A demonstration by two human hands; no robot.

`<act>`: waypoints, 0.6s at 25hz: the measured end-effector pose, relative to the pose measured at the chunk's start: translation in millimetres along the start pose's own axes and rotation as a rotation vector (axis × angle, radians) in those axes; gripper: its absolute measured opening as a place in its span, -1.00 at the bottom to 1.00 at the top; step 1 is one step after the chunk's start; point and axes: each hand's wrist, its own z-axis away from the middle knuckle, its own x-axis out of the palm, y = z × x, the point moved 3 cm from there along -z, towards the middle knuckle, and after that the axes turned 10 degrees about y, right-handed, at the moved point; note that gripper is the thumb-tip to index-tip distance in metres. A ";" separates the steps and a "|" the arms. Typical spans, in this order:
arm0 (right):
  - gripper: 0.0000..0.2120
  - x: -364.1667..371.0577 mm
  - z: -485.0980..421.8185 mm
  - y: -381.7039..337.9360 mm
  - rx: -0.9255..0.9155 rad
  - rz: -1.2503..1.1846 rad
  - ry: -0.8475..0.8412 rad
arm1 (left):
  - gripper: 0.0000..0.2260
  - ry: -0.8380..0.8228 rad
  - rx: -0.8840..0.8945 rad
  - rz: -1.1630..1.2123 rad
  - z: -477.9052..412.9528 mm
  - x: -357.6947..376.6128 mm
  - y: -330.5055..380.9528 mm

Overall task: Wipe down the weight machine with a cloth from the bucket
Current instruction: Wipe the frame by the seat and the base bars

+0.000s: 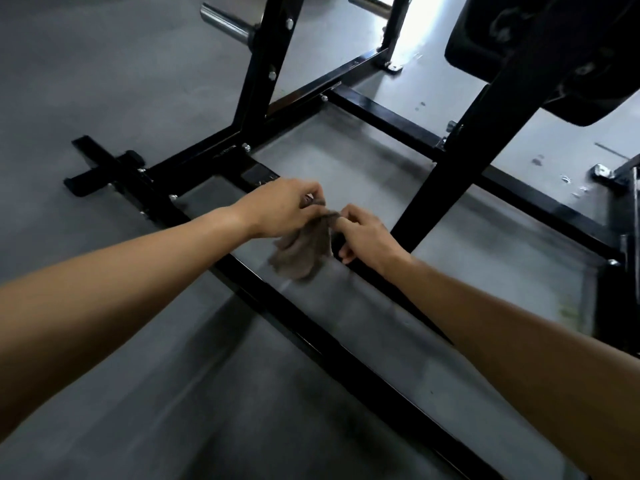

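A small grey-brown cloth hangs between my two hands above the low black floor frame of the weight machine. My left hand pinches the cloth's upper edge with curled fingers. My right hand pinches the same edge from the right, thumb pointing down. The cloth's lower part dangles just over the long black base bar. The bucket is out of view.
A slanted black upright rises just right of my hands toward a black pad. Another upright with chrome plate pegs stands at the back. A cross foot lies on the grey floor at left.
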 end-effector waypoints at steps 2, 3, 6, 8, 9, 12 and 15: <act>-0.88 -4.6 6.8 6.9 0.122 -0.180 -0.062 | -0.86 -0.001 -0.047 0.234 -3.3 5.5 9.8; -0.77 -5.7 9.3 9.6 0.173 -0.255 -0.087 | -0.86 -0.010 -0.090 0.368 -4.9 9.8 14.1; -0.75 -8.1 9.9 21.6 0.211 -0.304 -0.068 | -0.81 0.068 -0.160 0.459 -10.5 21.1 24.1; -0.96 -16.5 9.2 36.7 0.084 -0.083 0.025 | -0.77 0.146 -0.189 0.303 -13.7 27.5 24.3; -0.94 -20.7 10.3 44.9 -0.015 0.063 0.067 | -0.76 0.165 -0.187 0.207 -13.6 30.3 22.9; -0.80 -34.0 21.8 69.5 -0.145 0.244 0.204 | -0.72 0.162 -0.131 -0.023 -10.3 41.1 25.4; -0.80 -48.6 36.5 81.0 -0.207 0.335 0.351 | -0.65 0.186 -0.074 -0.186 -7.3 52.0 37.7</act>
